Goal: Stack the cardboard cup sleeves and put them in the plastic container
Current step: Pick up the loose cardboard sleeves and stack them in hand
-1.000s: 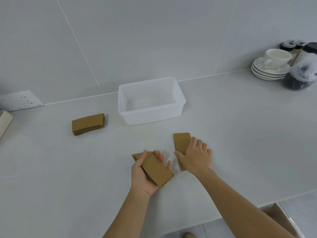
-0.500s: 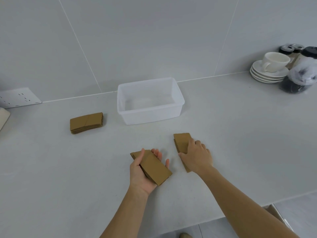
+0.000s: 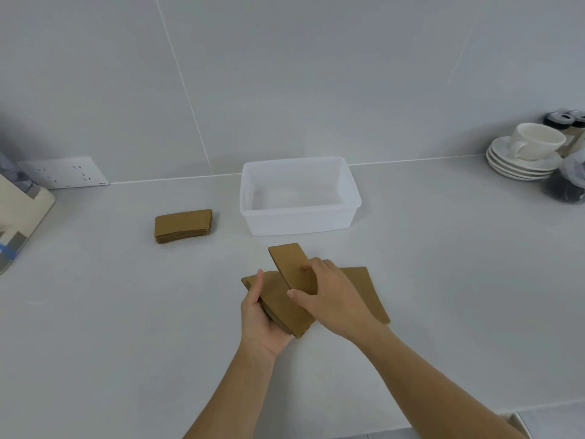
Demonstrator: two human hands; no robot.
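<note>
My left hand cradles a small stack of brown cardboard sleeves, palm up, just above the counter. My right hand pinches a single sleeve and holds it over that stack. One more sleeve lies flat on the counter, partly hidden under my right wrist. A separate neat pile of sleeves rests further left. The clear plastic container stands empty behind my hands, near the wall.
Stacked white saucers with a cup and dark-lidded jars crowd the far right. A beige appliance sits at the left edge, below a wall socket. The counter's front edge runs near the lower right.
My right hand lifted one sleeve off the counter and carried it left, over the stack in my left hand. One sleeve stays where the right hand was.
</note>
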